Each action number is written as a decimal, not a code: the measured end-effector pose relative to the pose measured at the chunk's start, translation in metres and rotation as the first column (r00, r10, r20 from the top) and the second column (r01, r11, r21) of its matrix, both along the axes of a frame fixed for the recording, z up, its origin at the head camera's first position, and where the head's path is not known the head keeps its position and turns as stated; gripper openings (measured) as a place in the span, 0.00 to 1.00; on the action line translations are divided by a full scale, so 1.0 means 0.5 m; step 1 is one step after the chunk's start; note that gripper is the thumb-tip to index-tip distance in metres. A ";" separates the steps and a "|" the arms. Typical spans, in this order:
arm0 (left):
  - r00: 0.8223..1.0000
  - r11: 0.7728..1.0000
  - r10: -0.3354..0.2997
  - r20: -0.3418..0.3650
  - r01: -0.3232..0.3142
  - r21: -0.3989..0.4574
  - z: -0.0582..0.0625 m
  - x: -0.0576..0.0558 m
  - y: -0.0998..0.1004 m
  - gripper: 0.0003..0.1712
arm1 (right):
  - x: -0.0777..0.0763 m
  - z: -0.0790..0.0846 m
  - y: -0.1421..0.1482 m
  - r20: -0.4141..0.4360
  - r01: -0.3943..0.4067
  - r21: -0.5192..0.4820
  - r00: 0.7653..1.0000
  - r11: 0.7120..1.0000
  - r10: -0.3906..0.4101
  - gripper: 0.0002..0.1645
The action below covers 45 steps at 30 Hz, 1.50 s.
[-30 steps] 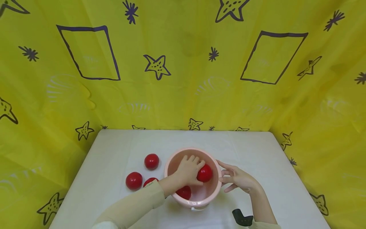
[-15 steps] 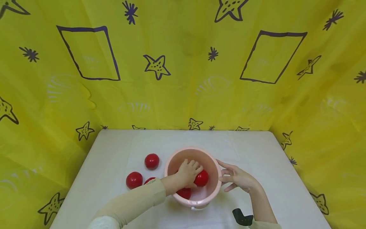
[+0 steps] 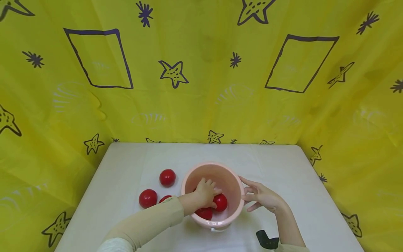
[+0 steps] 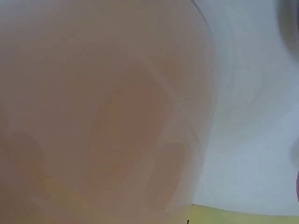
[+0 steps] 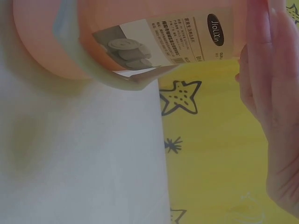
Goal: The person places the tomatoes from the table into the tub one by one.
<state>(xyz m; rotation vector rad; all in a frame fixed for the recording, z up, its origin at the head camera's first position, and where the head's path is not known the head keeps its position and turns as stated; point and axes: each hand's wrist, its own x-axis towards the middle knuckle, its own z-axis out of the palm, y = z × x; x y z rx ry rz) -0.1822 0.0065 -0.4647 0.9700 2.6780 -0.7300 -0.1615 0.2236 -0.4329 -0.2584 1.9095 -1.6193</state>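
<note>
A pink bucket [image 3: 212, 224] stands on the white table in the head view. My left hand [image 3: 205, 194] reaches down inside it, fingers and thumb around the left side of a red ball [image 3: 221, 203]. Another red ball [image 3: 204, 213] lies in the bucket under the wrist. My right hand [image 3: 263, 196] holds the bucket's right rim with its fingertips. In the right wrist view, fingers [image 5: 275, 60] lie along the bucket wall by a label [image 5: 187, 42]. The left wrist view shows mostly a blurred pinkish wall [image 4: 107, 112].
Left of the bucket lie more red balls: one at the back [image 3: 167, 177], a ball farther left [image 3: 148, 198], and one partly behind the sleeve [image 3: 165, 198]. The white table [image 3: 270, 161] meets yellow curtains [image 3: 201, 105]. A pale handle [image 5: 107, 77] hangs on the bucket.
My left hand has gone deeper into the bucket, and the red ball by its fingers has moved down and slightly left. The right hand and bucket have stayed put.
</note>
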 end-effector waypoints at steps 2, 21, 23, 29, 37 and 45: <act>1.000 1.000 -0.009 0.011 0.009 0.026 -0.003 -0.004 0.000 0.35 | 0.001 0.000 0.000 0.003 0.001 -0.004 1.000 1.000 -0.001 0.44; 0.982 0.770 0.145 -0.125 -0.033 0.637 0.038 0.012 -0.087 0.39 | -0.001 0.002 -0.003 -0.001 -0.001 -0.006 1.000 1.000 0.000 0.44; 0.970 0.734 0.203 -0.132 -0.062 0.676 0.040 0.018 -0.110 0.39 | -0.001 0.002 -0.003 -0.001 0.001 -0.003 1.000 1.000 -0.001 0.44; 0.915 0.634 0.384 -0.120 -0.167 0.755 0.039 0.029 -0.192 0.40 | -0.002 0.002 -0.002 0.007 0.005 -0.002 1.000 1.000 -0.005 0.44; 0.822 0.525 0.566 -0.059 -0.304 0.795 -0.022 0.041 -0.296 0.38 | -0.002 0.000 0.000 0.006 0.001 -0.009 1.000 1.000 -0.001 0.44; 0.754 0.511 0.654 0.062 -0.501 0.699 -0.101 0.068 -0.370 0.40 | -0.003 -0.001 0.000 0.008 -0.005 -0.014 1.000 1.000 0.005 0.44</act>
